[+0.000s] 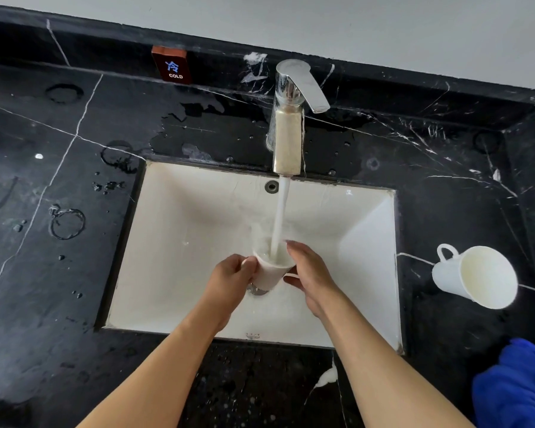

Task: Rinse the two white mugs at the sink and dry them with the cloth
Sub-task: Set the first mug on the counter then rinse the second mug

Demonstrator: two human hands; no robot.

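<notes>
Got both hands, left hand [233,274] and right hand [309,273], wrapped round mug 1 [271,273] so the tap stream [280,217] fills it, while mug 2 [476,274] waits on the counter [59,273].

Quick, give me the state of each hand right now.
Left hand: closed on the white mug under the tap water.
Right hand: steadying the same mug's side, fingers on it.

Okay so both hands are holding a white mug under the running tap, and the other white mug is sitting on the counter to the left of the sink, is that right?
Not quite. The head view shows the second white ceramic mug on the black marble counter to the right of the white sink, not the left. The rest holds: the left hand and right hand hold a white mug under the running chrome tap.
</notes>
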